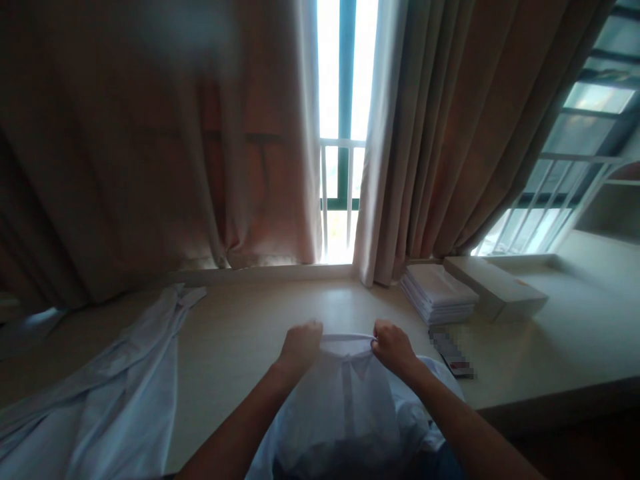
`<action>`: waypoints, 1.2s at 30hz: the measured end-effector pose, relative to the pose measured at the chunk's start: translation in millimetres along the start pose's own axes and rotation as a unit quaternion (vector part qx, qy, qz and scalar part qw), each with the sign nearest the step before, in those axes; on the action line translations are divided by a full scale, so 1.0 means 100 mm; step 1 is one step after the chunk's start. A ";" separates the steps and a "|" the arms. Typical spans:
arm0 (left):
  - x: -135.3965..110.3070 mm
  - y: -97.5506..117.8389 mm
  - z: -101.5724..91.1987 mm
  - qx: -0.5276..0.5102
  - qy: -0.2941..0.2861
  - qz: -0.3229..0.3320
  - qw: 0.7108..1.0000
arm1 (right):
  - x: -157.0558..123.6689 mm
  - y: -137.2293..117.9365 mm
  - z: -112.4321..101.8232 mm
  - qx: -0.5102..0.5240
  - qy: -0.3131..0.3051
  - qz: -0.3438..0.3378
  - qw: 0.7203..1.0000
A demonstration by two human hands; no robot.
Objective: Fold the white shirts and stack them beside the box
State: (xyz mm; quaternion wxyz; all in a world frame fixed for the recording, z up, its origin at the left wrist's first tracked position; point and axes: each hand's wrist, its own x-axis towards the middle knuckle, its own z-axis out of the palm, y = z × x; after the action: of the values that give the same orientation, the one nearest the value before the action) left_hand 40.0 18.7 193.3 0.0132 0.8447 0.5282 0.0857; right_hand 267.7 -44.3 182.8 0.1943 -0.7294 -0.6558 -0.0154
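Observation:
A white collared shirt (345, 400) hangs between my two hands, its collar pulled straight across and its button strip running down the middle. My left hand (303, 343) is closed around the left end of the collar. At the other end, my right hand (393, 345) grips the collar in a closed fist. The lower part of the shirt bunches toward me at the bottom of the view, partly lost in shadow.
More white garments (115, 393) lie spread on the left of the pale wooden surface (225, 347). A folded white stack (440, 293) stands back right beside a white box (495, 287), with a small blurred-out item (453, 353) in front. Brown curtains (435, 133) hang behind.

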 end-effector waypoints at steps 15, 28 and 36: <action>0.34 -0.19 0.25 -0.181 0.036 -0.146 0.972 | 0.53 -0.04 0.39 0.388 -0.120 0.164 0.899; 1.38 -0.60 1.14 -0.243 0.033 -0.257 0.935 | 1.51 0.02 1.41 0.434 -0.140 0.289 0.842; 1.13 -0.52 1.63 -0.228 0.084 -0.201 0.949 | 0.84 0.35 1.90 0.323 -0.021 0.102 0.941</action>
State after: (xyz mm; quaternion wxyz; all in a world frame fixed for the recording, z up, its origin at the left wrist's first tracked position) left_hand 68.1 153.5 41.2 0.1781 0.6854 0.6526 0.2696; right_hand 268.9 91.5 21.1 0.4061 -0.6906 -0.5514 0.2326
